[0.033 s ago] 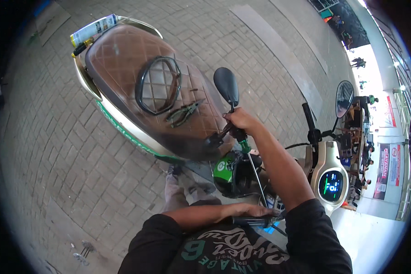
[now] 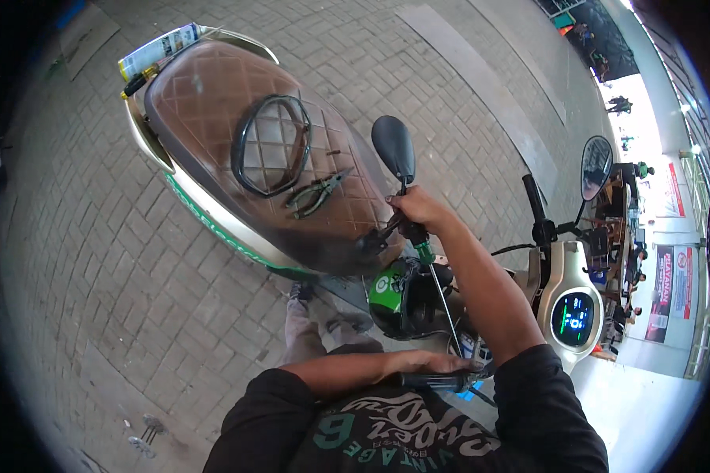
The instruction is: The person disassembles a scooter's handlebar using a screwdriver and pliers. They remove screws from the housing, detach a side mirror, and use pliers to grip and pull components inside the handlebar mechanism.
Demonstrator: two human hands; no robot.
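Observation:
My right hand [image 2: 420,211] is closed round a screwdriver [image 2: 439,285] with a green and black handle, its long shaft slanting down toward the handlebar. The stem of a black mirror [image 2: 392,147] also runs into this fist, and a dark bracket [image 2: 371,240] juts out beside it. Lower down, my left hand [image 2: 448,363] lies along the scooter's handlebar, just above its black grip [image 2: 432,382]. Its fingers curl at the grip's inner end, near the screwdriver's tip; the exact contact is hidden.
On the brown seat [image 2: 213,87] lie a black ring-shaped strap [image 2: 239,158], pliers [image 2: 317,195] and a small bolt. A spray can [image 2: 159,52] and a yellow-black tool [image 2: 140,80] are at the seat's rear. A green-black helmet [image 2: 386,293] hangs below; a lit display [image 2: 573,319] is at right.

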